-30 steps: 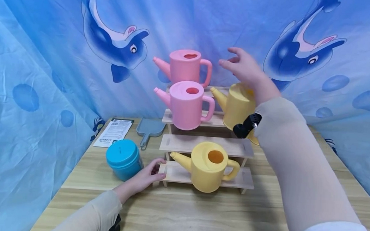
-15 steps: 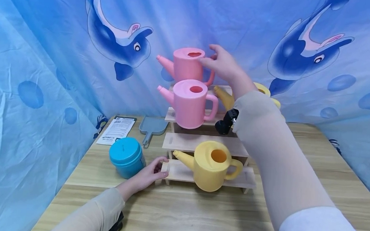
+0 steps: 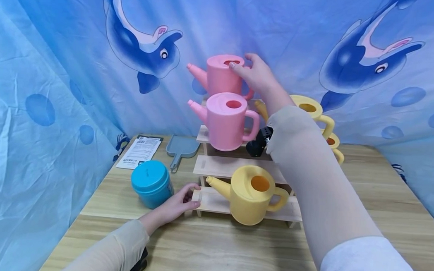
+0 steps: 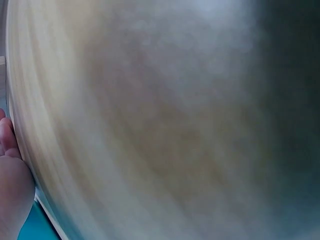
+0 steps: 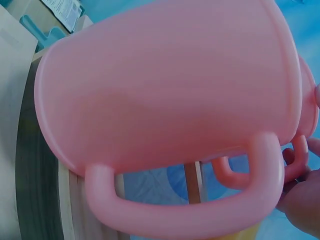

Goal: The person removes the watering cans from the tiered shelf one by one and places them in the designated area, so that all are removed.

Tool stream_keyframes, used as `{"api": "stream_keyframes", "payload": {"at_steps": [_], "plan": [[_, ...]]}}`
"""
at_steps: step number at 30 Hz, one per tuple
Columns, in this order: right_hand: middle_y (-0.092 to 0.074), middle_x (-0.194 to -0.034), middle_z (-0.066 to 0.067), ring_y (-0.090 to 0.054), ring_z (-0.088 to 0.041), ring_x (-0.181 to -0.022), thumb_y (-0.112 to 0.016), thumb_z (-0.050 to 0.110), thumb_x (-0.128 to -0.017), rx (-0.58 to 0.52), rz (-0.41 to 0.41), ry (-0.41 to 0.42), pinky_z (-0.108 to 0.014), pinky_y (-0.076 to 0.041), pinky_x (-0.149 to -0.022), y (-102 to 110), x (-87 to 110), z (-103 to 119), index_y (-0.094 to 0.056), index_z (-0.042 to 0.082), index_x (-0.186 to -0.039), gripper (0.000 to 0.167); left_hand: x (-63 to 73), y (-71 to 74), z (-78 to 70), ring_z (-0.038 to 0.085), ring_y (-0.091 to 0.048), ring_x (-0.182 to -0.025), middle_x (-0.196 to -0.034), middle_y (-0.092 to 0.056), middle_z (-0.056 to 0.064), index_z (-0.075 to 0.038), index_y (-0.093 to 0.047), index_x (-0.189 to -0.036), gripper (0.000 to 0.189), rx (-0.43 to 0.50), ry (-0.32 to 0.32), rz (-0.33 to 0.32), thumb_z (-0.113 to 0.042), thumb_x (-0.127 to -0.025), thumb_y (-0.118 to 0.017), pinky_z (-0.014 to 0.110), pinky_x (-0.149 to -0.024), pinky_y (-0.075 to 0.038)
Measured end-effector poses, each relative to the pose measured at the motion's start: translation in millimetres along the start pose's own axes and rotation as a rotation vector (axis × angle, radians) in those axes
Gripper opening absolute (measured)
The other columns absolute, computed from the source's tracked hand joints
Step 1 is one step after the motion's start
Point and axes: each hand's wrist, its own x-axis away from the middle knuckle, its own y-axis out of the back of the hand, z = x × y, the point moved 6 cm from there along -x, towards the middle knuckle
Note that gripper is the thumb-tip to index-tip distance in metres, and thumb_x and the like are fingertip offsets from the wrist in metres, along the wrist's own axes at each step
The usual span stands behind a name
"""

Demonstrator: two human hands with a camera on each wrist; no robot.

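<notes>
My right hand (image 3: pixel 259 76) is at the coral-pink watering can (image 3: pixel 222 81) on the top step of a wooden stand. Its thumb lies at the filling hole, and in the right wrist view the fingers (image 5: pixel 306 202) curl at that can's handle (image 5: pixel 299 159). One step lower stands a lighter pink watering can (image 3: pixel 224 127), whose body and handle fill much of the right wrist view. With thumb in front and fingers behind, my left hand (image 3: pixel 173 204) grips the left end of the lowest step (image 3: pixel 213 200). A yellow watering can (image 3: pixel 245 203) sits on that step.
Two more yellow watering cans (image 3: pixel 304 102) are partly hidden behind my right arm. Left of the stand are a blue lidded tub (image 3: pixel 149 185), a grey dustpan (image 3: pixel 182 146) and a printed packet (image 3: pixel 140 151). A blue dolphin-print curtain (image 3: pixel 279 27) hangs behind the table.
My right hand has moved left from above the yellow cans to the coral-pink watering can and taken hold at its handle side. The left hand keeps its grip on the step.
</notes>
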Motion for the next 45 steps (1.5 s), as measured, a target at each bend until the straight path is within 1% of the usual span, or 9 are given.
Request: {"api": "stream_keyframes", "payload": {"at_steps": [3,8,14,18,26,31,39,43,45], "plan": [[-0.031,-0.148,0.007,-0.030,-0.015,-0.134,-0.056,0.057,-0.085,-0.032,0.001,-0.025,-0.040,-0.031,-0.103,1.0,-0.2,-2.4,-0.021,0.029,-0.148,0.077,-0.4,-0.1,-1.2,0.022,-0.045,-0.091,-0.102,-0.047,0.008,-0.025,-0.041,-0.127,0.044,-0.004,-0.003,0.000,-0.038,-0.090,-0.061,0.035,-0.075,-0.039],[-0.030,-0.148,0.008,-0.029,-0.016,-0.133,-0.056,0.055,-0.086,-0.046,0.000,-0.024,-0.039,-0.035,-0.101,3.3,-1.6,-2.1,-0.026,0.031,-0.146,0.072,-0.4,0.0,-2.5,0.023,-0.044,-0.092,-0.103,-0.047,0.008,-0.025,-0.040,-0.128,0.045,-0.005,-0.002,0.000,-0.040,-0.090,-0.060,0.035,-0.076,-0.038],[-0.034,-0.145,0.005,-0.035,-0.017,-0.128,-0.057,0.050,-0.087,-0.045,0.005,-0.011,-0.038,-0.043,-0.093,5.8,-3.4,-3.3,-0.032,0.030,-0.144,0.065,-1.3,-1.0,-0.1,0.022,-0.045,-0.091,-0.102,-0.047,0.008,-0.025,-0.041,-0.127,0.044,-0.003,-0.002,-0.005,-0.038,-0.090,-0.060,0.035,-0.076,-0.038],[-0.036,-0.143,0.003,-0.039,-0.020,-0.126,-0.059,0.049,-0.087,-0.060,0.009,-0.014,-0.037,-0.040,-0.096,11.1,-2.2,-6.9,-0.033,0.028,-0.144,0.066,-0.3,-2.6,-0.6,0.021,-0.044,-0.091,-0.102,-0.047,0.007,-0.024,-0.040,-0.128,0.044,-0.006,-0.001,-0.009,-0.035,-0.091,-0.060,0.035,-0.075,-0.038],[-0.038,-0.142,-0.002,-0.042,-0.024,-0.124,-0.058,0.050,-0.087,-0.011,-0.005,-0.018,-0.037,-0.037,-0.099,31.8,1.6,-16.5,-0.031,0.025,-0.145,0.068,16.6,1.7,-35.1,0.022,-0.044,-0.090,-0.100,-0.046,0.009,-0.015,-0.042,-0.127,0.040,0.015,-0.007,0.007,-0.026,-0.092,-0.059,0.034,-0.074,-0.038],[-0.034,-0.145,-0.002,-0.041,-0.026,-0.125,-0.058,0.050,-0.087,-0.002,-0.020,-0.031,-0.039,-0.036,-0.100,48.0,2.7,-28.0,-0.031,0.026,-0.146,0.068,18.7,1.8,-38.7,0.023,-0.044,-0.091,-0.100,-0.047,0.009,-0.017,-0.042,-0.127,0.039,0.013,0.009,0.006,-0.026,-0.092,-0.059,0.035,-0.076,-0.037],[-0.032,-0.146,-0.002,-0.038,-0.025,-0.128,-0.057,0.055,-0.086,0.015,-0.016,-0.074,-0.043,-0.033,-0.102,68.1,8.2,-45.0,-0.029,0.031,-0.146,0.071,19.4,0.2,-36.2,0.022,-0.044,-0.091,-0.100,-0.047,0.008,-0.018,-0.043,-0.126,0.039,0.004,0.015,-0.002,-0.028,-0.092,-0.059,0.035,-0.075,-0.038],[-0.032,-0.147,-0.004,-0.037,-0.025,-0.128,-0.056,0.058,-0.085,0.052,-0.020,-0.070,-0.046,-0.030,-0.103,80.3,12.5,-50.0,-0.027,0.032,-0.147,0.073,10.1,-1.6,-17.3,0.022,-0.044,-0.091,-0.101,-0.047,0.007,-0.021,-0.041,-0.127,0.041,-0.016,0.015,-0.011,-0.032,-0.092,-0.059,0.035,-0.074,-0.038],[-0.037,-0.142,-0.007,-0.038,-0.026,-0.126,-0.054,0.059,-0.085,0.081,-0.020,-0.065,-0.049,-0.030,-0.102,86.1,14.5,-53.7,-0.025,0.032,-0.147,0.074,5.3,-2.0,-6.9,0.021,-0.044,-0.092,-0.102,-0.047,0.007,-0.023,-0.040,-0.128,0.043,-0.024,0.017,-0.015,-0.036,-0.091,-0.059,0.035,-0.074,-0.038]]}}
